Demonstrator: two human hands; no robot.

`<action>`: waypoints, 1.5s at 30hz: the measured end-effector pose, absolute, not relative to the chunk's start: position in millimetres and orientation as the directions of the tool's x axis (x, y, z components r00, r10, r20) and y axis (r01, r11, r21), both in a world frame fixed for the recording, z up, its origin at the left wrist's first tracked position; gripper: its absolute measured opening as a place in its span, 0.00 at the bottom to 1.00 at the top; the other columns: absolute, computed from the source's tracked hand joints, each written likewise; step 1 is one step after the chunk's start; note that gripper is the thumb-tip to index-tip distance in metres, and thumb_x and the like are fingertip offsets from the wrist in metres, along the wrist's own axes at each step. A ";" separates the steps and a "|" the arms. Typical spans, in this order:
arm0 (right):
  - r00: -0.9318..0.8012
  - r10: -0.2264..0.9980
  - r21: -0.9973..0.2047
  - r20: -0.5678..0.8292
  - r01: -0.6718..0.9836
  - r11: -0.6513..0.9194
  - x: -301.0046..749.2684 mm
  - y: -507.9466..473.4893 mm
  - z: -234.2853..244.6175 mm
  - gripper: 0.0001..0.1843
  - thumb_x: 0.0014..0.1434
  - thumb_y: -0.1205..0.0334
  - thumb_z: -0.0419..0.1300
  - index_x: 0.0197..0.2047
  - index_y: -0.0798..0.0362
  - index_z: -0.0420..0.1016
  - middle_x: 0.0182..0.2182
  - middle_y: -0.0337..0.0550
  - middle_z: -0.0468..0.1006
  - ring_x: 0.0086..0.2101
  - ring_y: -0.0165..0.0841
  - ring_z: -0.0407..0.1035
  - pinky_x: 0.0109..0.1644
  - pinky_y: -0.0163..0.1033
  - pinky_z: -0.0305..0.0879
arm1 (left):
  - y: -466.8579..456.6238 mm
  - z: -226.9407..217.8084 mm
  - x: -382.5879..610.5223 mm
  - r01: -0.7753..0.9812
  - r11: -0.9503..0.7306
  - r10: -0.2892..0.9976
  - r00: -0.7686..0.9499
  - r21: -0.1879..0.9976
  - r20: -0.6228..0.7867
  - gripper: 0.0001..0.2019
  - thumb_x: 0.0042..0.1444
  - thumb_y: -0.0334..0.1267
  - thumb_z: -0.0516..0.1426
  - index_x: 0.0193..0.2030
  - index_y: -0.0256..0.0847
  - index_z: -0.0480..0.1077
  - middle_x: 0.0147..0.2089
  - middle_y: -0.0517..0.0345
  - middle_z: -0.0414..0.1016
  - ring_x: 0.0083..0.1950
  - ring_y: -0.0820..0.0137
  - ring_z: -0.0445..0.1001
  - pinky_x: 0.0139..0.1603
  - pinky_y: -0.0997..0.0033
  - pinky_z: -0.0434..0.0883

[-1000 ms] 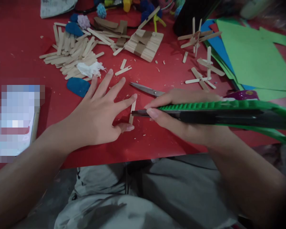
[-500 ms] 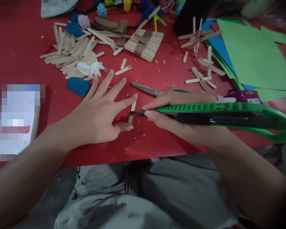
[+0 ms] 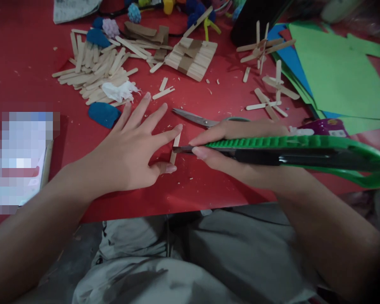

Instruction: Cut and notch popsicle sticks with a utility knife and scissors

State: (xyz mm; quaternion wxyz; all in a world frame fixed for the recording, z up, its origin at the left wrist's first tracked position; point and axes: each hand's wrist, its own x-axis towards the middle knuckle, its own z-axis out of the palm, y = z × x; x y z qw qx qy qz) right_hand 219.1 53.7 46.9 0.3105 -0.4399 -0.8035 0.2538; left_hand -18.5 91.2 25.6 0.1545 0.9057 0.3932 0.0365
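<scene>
My left hand (image 3: 123, 156) lies with fingers spread on the red tabletop (image 3: 139, 200). Its index fingertip and thumb press down the two ends of a short popsicle stick (image 3: 177, 140). In my right hand (image 3: 240, 166) is a green and black box cutter (image 3: 259, 153), gripped close to its blade end between thumb and fingers. The blade tip touches the stick between my left thumb and index finger. Behind my right hand lies a pair of scissors (image 3: 194, 118), partly covered by it. Small wood chips are scattered around the stick.
A pile of popsicle sticks (image 3: 95, 74) and a paper-banded bundle (image 3: 193, 59) lie behind. Crossed-stick pieces (image 3: 267, 103) sit right, near green paper sheets (image 3: 345, 80). A phone (image 3: 25, 160) is at the left. Blue cut pieces (image 3: 104, 114) and a purple packet (image 3: 327, 126) lie nearby.
Almost nothing differs. The box cutter's blade stays on the stick with at most a very slight shift, and my left hand keeps its place.
</scene>
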 end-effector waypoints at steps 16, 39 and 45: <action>-0.490 0.816 -0.614 0.306 0.553 0.562 226.2 58.3 42.3 0.03 0.63 0.58 0.66 0.40 0.42 0.82 0.36 0.36 0.86 0.34 0.33 0.79 0.40 0.37 0.78 | 91.2 26.3 -16.3 0.692 -0.651 0.721 0.692 0.313 -0.029 0.28 0.59 0.50 0.62 0.67 0.58 0.68 0.79 0.62 0.50 0.80 0.38 0.36 0.75 0.25 0.42; -0.610 0.732 -0.626 0.304 0.452 0.636 232.3 64.9 43.9 0.03 0.63 0.60 0.64 0.40 0.43 0.80 0.36 0.34 0.84 0.33 0.29 0.76 0.41 0.36 0.75 | 90.6 30.9 -11.2 0.669 -0.692 0.688 0.725 0.272 -0.033 0.28 0.57 0.44 0.62 0.66 0.46 0.71 0.77 0.49 0.56 0.80 0.37 0.39 0.75 0.25 0.43; -0.609 0.708 -0.663 0.359 0.368 0.652 231.5 68.6 43.6 0.04 0.62 0.65 0.65 0.41 0.47 0.80 0.33 0.33 0.83 0.28 0.26 0.75 0.35 0.31 0.72 | 90.1 30.6 -10.4 0.666 -0.691 0.692 0.722 0.281 -0.011 0.27 0.57 0.44 0.61 0.65 0.52 0.72 0.76 0.55 0.60 0.79 0.36 0.41 0.75 0.24 0.44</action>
